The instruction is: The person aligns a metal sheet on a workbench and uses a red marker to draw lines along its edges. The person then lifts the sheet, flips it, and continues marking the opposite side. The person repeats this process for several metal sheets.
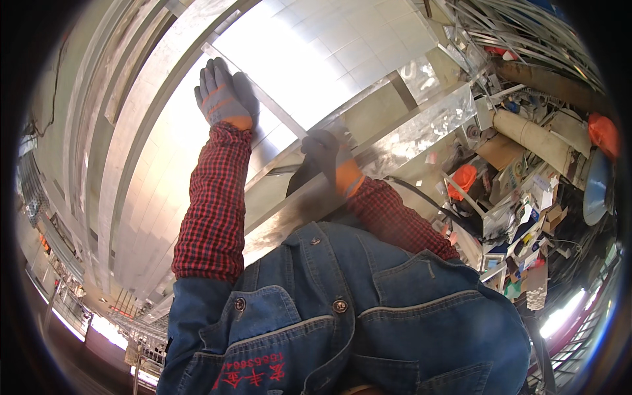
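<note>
My left hand [224,93], in a grey glove with an orange cuff, lies flat on a shiny metal sheet [158,191]. Its fingers are stretched out and point away from me. A narrow metal strip [263,99] runs slantwise over the sheet, from just beyond my left fingertips down to my right hand. My right hand [329,158], gloved alike and slightly blurred, has its fingers curled round the near end of this strip. Its palm side is hidden. A metal frame bar [395,128] passes close beside my right hand.
Long metal profiles [108,131] lie along the left. On the right are a cluttered heap of cartons and scraps, a cardboard tube [536,139], an orange bag [463,182] and a blue disc [596,187]. Bundled metal strips [533,39] fill the far right. A dark cable [428,194] runs near my right forearm.
</note>
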`<move>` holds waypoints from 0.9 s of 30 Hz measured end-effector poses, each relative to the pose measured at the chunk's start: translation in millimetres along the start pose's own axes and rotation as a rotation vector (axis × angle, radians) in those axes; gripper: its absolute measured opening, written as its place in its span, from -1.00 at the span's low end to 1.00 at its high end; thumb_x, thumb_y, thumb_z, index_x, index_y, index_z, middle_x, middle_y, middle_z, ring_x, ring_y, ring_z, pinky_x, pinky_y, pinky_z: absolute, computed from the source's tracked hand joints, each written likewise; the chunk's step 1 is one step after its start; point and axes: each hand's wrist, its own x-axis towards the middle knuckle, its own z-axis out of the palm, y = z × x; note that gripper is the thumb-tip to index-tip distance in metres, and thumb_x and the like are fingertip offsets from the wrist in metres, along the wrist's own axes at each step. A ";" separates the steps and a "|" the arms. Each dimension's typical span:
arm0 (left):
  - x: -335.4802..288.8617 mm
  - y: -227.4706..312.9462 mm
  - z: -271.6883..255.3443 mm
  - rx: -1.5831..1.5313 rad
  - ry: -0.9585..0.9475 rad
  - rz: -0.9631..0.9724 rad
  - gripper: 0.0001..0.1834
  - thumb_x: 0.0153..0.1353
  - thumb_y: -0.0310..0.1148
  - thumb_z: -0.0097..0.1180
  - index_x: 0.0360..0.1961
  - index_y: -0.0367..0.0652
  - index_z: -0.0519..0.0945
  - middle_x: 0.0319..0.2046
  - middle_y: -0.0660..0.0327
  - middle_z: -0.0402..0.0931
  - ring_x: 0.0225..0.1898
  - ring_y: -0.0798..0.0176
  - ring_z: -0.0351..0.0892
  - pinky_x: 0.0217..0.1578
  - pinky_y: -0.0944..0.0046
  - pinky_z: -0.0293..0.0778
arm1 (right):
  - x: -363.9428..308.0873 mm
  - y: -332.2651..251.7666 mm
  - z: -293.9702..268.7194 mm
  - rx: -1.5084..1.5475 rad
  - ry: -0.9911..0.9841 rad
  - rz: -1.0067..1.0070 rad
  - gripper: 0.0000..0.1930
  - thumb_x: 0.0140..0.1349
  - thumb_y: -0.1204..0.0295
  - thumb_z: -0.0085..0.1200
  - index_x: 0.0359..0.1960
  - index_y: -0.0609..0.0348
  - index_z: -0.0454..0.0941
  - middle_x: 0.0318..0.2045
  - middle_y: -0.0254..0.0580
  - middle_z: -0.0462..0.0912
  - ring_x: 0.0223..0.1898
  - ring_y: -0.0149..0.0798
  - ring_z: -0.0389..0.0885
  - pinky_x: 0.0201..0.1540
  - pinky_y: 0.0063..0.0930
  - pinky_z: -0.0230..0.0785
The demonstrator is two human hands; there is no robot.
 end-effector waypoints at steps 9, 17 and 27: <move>0.4 -0.8 -1.5 0.015 -0.025 0.007 -0.19 0.64 0.07 -0.20 0.75 -0.14 0.15 0.74 0.00 0.09 0.76 -0.11 -0.02 0.73 -0.22 -0.16 | 3.7 1.8 4.2 0.109 0.004 0.088 -0.84 0.35 0.57 0.21 -0.07 0.13 0.61 0.01 -0.13 0.60 -0.17 -0.15 0.68 -0.15 -0.30 0.60; -0.2 1.4 -1.7 0.125 -0.012 0.050 -0.18 0.62 0.07 -0.17 0.75 -0.12 0.15 0.74 0.04 0.11 0.76 -0.10 -0.01 0.72 -0.20 -0.12 | 8.1 3.7 12.1 0.495 0.093 0.325 -0.79 0.51 0.29 0.24 -0.04 0.16 0.65 -0.28 -0.39 0.62 -0.27 -0.50 0.52 -0.24 -0.51 0.45; 2.0 10.1 -13.2 -0.047 -0.009 0.019 -0.15 0.58 0.13 -0.16 0.69 -0.23 0.28 0.69 -0.07 0.21 0.72 -0.24 0.08 0.70 -0.28 -0.10 | 10.1 2.1 16.8 0.436 0.138 0.313 -0.72 0.55 0.29 0.21 0.06 0.28 0.66 -0.28 -0.32 0.68 -0.33 -0.47 0.52 -0.27 -0.47 0.44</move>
